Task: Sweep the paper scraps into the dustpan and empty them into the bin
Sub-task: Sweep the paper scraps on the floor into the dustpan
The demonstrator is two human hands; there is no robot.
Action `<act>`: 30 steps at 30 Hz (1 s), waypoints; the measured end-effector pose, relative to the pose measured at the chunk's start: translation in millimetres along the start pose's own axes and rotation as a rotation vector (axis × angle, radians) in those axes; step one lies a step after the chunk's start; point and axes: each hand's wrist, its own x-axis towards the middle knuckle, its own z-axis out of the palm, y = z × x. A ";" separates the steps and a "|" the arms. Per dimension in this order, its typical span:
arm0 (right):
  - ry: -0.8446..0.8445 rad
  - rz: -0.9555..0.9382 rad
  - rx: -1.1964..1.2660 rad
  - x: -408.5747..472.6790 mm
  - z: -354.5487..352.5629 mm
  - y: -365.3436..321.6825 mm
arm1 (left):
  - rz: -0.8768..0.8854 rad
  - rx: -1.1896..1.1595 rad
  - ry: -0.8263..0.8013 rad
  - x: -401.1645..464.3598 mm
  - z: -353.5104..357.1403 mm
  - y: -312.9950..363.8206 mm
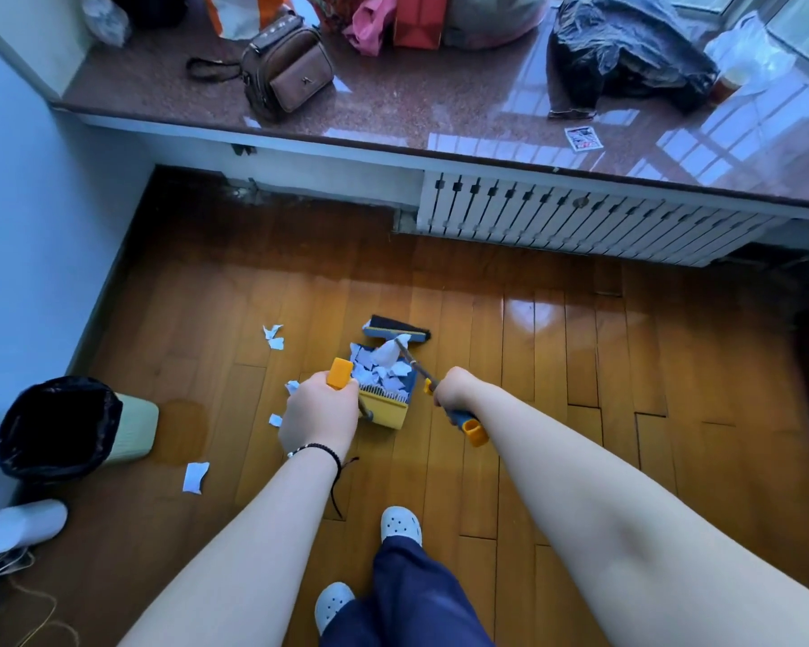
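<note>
My left hand (317, 413) grips the yellow-capped handle of a blue and yellow dustpan (386, 403), which stands on the wooden floor with a pile of white paper scraps (378, 370) in it. My right hand (454, 389) holds the broom (395, 330) by its blue and yellow handle, its dark bristle head resting at the dustpan's far mouth. Loose scraps lie left of the pan: a pair (273, 337) farther out, small ones (275, 419) by my left hand, a bigger one (196, 477) nearer me. The bin (61, 427), pale green with a black liner, stands at the left wall.
A granite sill (440, 114) with a brown bag (287, 70), shopping bags and a black plastic bag runs across the back, above a white radiator cover (580, 221). A white cylinder (24, 525) lies by the bin. My feet in white clogs (400, 525) stand below the pan.
</note>
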 end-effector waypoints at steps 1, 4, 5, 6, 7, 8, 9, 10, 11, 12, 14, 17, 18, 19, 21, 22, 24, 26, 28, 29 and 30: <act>-0.027 -0.003 -0.047 -3.3 1.0 4.6 | 0.003 -0.005 -0.006 0.6 -0.4 -1.5; -0.079 -0.026 -0.081 -23.0 0.3 17.7 | 0.027 -0.025 -0.017 0.2 -4.6 -7.3; -0.080 -0.015 -0.060 -29.4 -0.3 23.2 | 0.029 -0.031 -0.022 0.0 -6.0 -10.1; -0.085 -0.003 -0.029 -35.0 -0.7 29.1 | 0.028 -0.035 -0.026 -0.8 -7.4 -13.1; -0.094 0.007 -0.006 -38.1 -0.7 36.8 | 0.029 -0.036 -0.031 -2.7 -8.5 -16.8; -0.095 0.012 0.009 -42.5 -0.9 43.5 | 0.031 -0.036 -0.036 -5.7 -9.3 -20.9; -0.088 0.002 0.033 -48.2 -0.2 50.9 | 0.034 -0.039 -0.040 -10.3 -10.4 -25.8; -0.078 -0.007 0.062 -53.1 1.5 57.4 | 0.038 -0.043 -0.043 -14.8 -11.3 -31.6; -0.072 -0.017 0.097 -53.2 4.0 64.6 | 0.033 -0.047 -0.042 -17.8 -10.7 -36.4; -0.067 -0.029 0.120 -59.0 9.4 70.9 | 0.039 -0.046 -0.039 -23.6 -12.5 -43.6; -0.057 -0.048 0.132 -73.3 24.1 80.3 | 0.065 -0.025 -0.037 -33.5 -15.8 -57.4; -0.034 -0.046 0.214 -93.1 54.4 95.3 | 0.101 -0.019 -0.029 -46.9 -22.9 -78.3; -0.021 -0.045 0.234 -99.6 63.5 97.9 | 0.108 -0.028 -0.027 -50.1 -25.2 -84.1; -0.010 -0.042 0.251 -107.8 75.1 101.6 | 0.117 -0.038 -0.026 -54.4 -28.7 -92.0; 0.010 -0.035 0.289 -122.2 94.8 104.5 | 0.135 -0.047 -0.026 -61.1 -34.7 -106.4; 0.021 -0.032 0.304 -131.9 106.5 104.6 | 0.149 -0.048 -0.027 -66.3 -39.0 -117.0; 0.037 -0.030 0.341 -146.8 126.2 102.7 | 0.178 -0.043 -0.022 -75.6 -47.3 -135.7; 0.058 -0.028 0.360 -163.3 145.9 98.7 | 0.200 -0.035 -0.017 -85.0 -56.0 -153.5; 0.073 -0.023 0.383 -179.4 166.9 95.3 | 0.216 -0.034 -0.021 -94.4 -64.9 -172.2; 0.078 -0.020 0.401 -189.8 180.8 94.1 | 0.226 -0.037 -0.023 -100.6 -70.5 -185.3; 0.083 -0.015 0.412 -195.2 187.7 92.6 | 0.235 -0.041 -0.021 -103.3 -72.6 -192.2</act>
